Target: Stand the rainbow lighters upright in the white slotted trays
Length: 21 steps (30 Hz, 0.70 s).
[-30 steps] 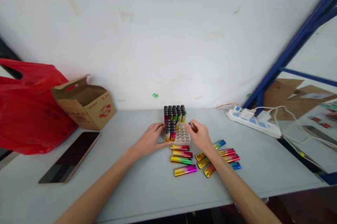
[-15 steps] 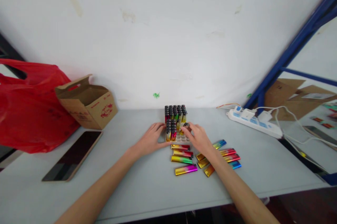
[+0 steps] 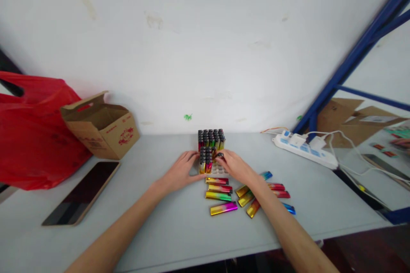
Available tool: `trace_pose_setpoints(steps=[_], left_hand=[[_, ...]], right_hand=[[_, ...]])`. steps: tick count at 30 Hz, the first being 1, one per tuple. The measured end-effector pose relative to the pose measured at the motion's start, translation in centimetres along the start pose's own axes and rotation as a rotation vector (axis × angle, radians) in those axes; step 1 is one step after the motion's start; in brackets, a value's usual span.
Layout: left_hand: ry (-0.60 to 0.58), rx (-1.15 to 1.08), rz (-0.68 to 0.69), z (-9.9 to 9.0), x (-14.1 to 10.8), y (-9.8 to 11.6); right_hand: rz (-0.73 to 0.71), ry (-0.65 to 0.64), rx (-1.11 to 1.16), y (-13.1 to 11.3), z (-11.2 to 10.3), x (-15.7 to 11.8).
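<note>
Several black-topped lighters (image 3: 211, 137) stand upright in rows in a pale tray (image 3: 221, 169) with round holes. My left hand (image 3: 182, 171) rests at the tray's left side, thumb and fingers apart, holding nothing. Over the tray's right part, my right hand (image 3: 235, 165) pinches a lighter (image 3: 219, 155) by its black top. In front of the tray lie several loose lighters, among them a yellow and purple one (image 3: 223, 208). More loose ones, such as an orange one (image 3: 253, 208), lie partly under my right forearm.
On the left are a red plastic bag (image 3: 38, 136), an open cardboard box (image 3: 105, 130) and a dark phone (image 3: 81, 192). A white power strip (image 3: 306, 151) with cables lies at the right, beside a blue metal frame (image 3: 346, 68). Another person's hand (image 3: 400, 141) shows at the far right.
The view has shifted slightly. My right hand has moved a little left over the tray with the lighter. My left hand has stayed beside the tray.
</note>
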<state>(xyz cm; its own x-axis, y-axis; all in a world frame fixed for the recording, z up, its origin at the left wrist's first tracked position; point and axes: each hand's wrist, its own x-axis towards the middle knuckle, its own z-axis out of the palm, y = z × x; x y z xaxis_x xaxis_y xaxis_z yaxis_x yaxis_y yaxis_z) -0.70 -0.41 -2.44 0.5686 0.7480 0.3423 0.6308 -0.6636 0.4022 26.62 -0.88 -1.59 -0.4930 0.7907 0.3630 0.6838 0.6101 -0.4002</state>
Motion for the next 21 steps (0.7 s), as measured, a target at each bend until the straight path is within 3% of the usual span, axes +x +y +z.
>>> trace_pose_setpoints(steps=[9,16,21], left_hand=[[0.008,-0.013,0.011,-0.2,0.0,0.2],[0.019,-0.016,0.015,0.0,0.0,0.0],[0.011,-0.003,0.005,-0.1,0.0,-0.1]], right_hand=[[-0.072,-0.038,0.079,0.0,-0.9,0.4],[0.055,0.074,-0.192,-1.0,-0.2,1.1],[0.094,0.004,-0.293,-1.4,-0.1,0.9]])
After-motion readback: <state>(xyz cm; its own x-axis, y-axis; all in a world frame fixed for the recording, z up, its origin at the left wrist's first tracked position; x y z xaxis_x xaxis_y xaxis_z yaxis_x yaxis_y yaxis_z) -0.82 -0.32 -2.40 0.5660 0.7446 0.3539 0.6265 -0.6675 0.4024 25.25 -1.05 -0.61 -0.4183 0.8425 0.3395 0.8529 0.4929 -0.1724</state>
